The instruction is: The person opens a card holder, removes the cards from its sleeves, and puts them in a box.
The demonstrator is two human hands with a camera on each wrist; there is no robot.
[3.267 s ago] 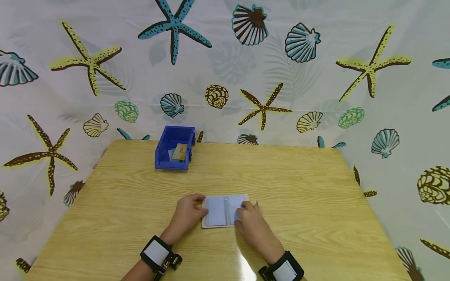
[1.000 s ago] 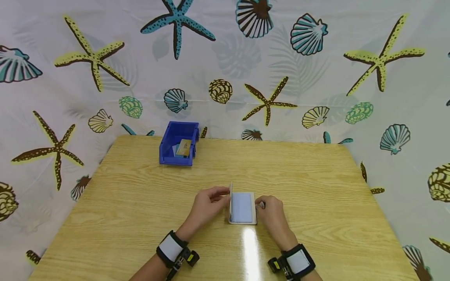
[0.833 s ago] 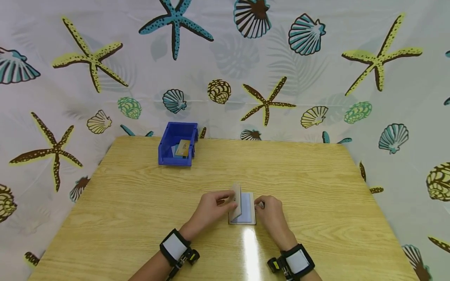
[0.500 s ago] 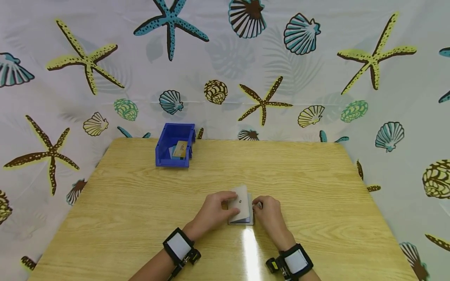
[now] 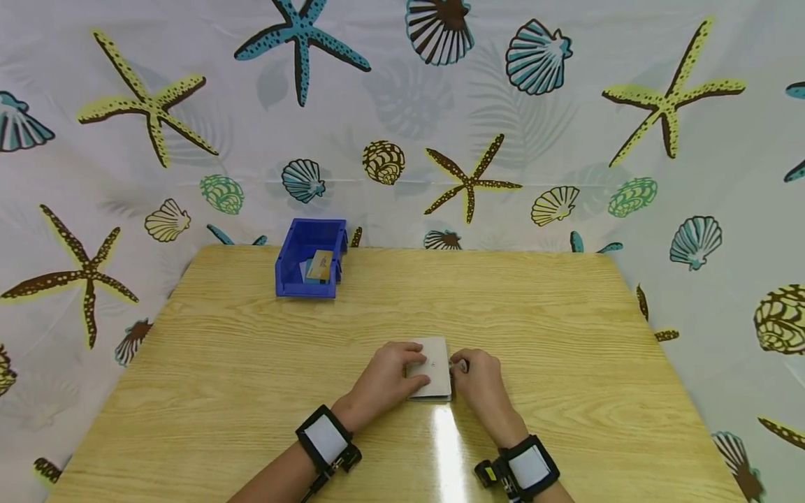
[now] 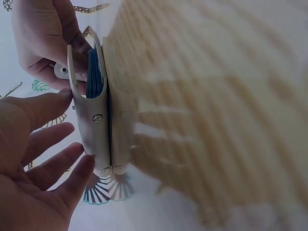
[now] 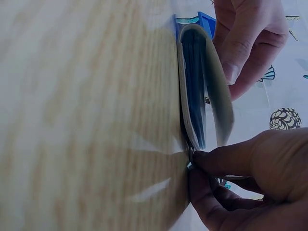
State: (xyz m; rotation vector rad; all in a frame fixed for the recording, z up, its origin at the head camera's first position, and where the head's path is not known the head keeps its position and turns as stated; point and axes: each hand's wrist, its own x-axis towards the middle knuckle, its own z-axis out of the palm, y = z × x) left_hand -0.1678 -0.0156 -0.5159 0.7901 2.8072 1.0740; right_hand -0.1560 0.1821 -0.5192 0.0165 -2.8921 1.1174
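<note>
A cream card holder [image 5: 438, 374] lies on the table in front of me, its upper cover folded over and a small metal snap on it. In both wrist views the cover stands slightly raised off the bluish clear sleeves [image 7: 193, 82]. My left hand [image 5: 388, 377] rests its spread fingers on the cover from the left. At the holder's right edge my right hand [image 5: 483, 381] pinches the short closing strap between thumb and curled fingers. A round snap [image 6: 62, 70] on that strap shows beside the right hand in the left wrist view.
A blue plastic bin [image 5: 306, 289] stands at the back left of the wooden table [image 5: 534, 321]. Several cards [image 5: 321, 265] lie inside it. Behind the table hangs a white cloth [image 5: 402, 91] printed with shells and starfish.
The card holder lay spread open earlier. My left hand has swung its left cover up and over to the right, onto the sleeves. My right hand has moved to the right edge and pinches there.
</note>
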